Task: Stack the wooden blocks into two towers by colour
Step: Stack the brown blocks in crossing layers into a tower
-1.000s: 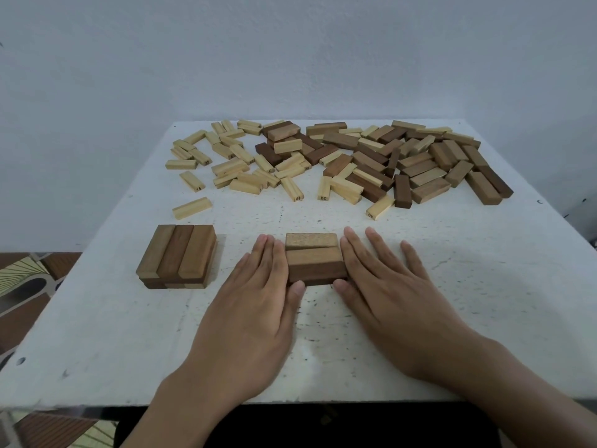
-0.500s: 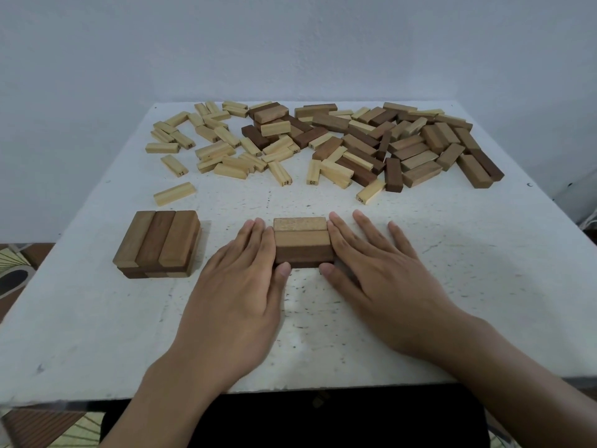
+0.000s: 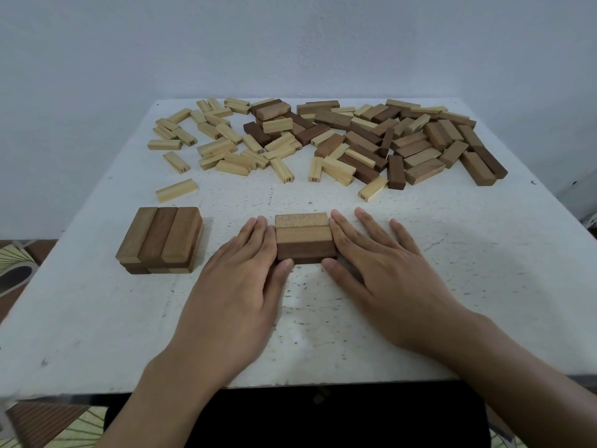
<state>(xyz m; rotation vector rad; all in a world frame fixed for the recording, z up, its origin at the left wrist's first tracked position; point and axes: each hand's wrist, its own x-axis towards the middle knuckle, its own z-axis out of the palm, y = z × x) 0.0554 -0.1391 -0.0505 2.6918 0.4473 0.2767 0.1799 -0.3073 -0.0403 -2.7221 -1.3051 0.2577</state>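
The left hand [image 3: 235, 286] and right hand [image 3: 387, 279] lie flat with fingers straight, gripping nothing, pressing opposite ends of the three-block brown row [image 3: 303, 237] at the table's [image 3: 468, 302] front middle. Squeeze evenly inward so the ends sit flush, without lifting any block.

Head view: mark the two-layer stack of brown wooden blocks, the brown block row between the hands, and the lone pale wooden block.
Two-layer stack of brown wooden blocks [image 3: 160, 234]: head view, middle top block.
Brown block row [image 3: 303, 236]: head view, middle block's top.
Lone pale wooden block [image 3: 176, 189]: head view, top centre.
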